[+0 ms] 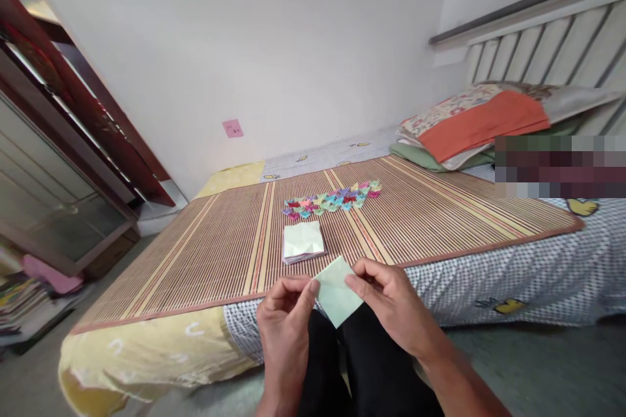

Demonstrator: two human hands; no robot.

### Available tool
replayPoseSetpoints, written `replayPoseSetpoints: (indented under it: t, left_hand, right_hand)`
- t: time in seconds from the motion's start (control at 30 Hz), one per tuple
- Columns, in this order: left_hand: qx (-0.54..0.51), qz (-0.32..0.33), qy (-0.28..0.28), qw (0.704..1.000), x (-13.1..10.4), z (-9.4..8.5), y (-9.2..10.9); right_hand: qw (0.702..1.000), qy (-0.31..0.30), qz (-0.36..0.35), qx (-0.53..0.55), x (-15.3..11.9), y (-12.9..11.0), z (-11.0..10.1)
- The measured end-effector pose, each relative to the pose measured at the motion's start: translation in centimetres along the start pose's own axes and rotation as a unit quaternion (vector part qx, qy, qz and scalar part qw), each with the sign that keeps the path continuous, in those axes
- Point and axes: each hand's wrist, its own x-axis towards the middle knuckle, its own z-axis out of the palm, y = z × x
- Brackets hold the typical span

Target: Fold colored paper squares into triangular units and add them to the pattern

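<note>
Between my two hands is a pale green square of paper (338, 293), turned so one corner points down toward my lap. My left hand (287, 309) pinches its left corner between thumb and fingers. On the opposite side my right hand (391, 296) grips the upper right edge, thumb on the front. Just beyond lies a stack of paper squares (303, 241) with a creased pale sheet on top. Farther back, rows of small folded paper pieces (332, 201) in many colours spread across the mat.
A striped bamboo mat (205, 254) covers the bed, whose near edge is in front of my knees. Pillows (484, 120) are piled at the right by the slatted headboard (552, 45). A pink note (233, 129) is stuck to the wall.
</note>
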Motion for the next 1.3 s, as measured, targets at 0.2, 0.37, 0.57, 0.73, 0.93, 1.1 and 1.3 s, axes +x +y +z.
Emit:
replayPoseSetpoints:
  t: [0.2, 0.37, 0.57, 0.73, 0.93, 1.1, 1.3]
  left_hand:
    - [0.038, 0.014, 0.004, 0.999, -0.5, 0.0, -0.2]
    - [0.06, 0.012, 0.003, 0.998, -0.8, 0.3, -0.1]
    - [0.011, -0.045, -0.068, 0.997, 0.0, 0.2, 0.6]
    - [-0.001, -0.134, -0.23, 0.964, 0.9, -0.9, 2.0]
    - [-0.012, -0.188, -0.273, 0.943, 1.1, -1.4, 2.1]
    - [-0.025, -0.201, -0.206, 0.958, 1.5, -1.9, 1.1]
    - [-0.06, -0.219, -0.176, 0.958, 1.5, -2.0, 0.6]
  right_hand:
    - [0.999, 0.015, -0.027, -0.035, -0.2, -0.4, 0.3]
    - [0.997, 0.025, -0.034, -0.071, -0.3, -0.4, 0.3]
    - [0.999, 0.01, -0.015, -0.045, -0.1, 0.2, -0.1]
    - [0.999, -0.023, 0.022, -0.028, 0.0, 0.8, 0.1]
    - [0.998, -0.038, 0.043, -0.005, 0.4, 1.3, 0.3]
    - [0.995, -0.073, 0.06, 0.037, 0.4, 1.5, -0.2]
    - [0.998, -0.031, 0.049, 0.023, 0.1, 1.2, 0.2]
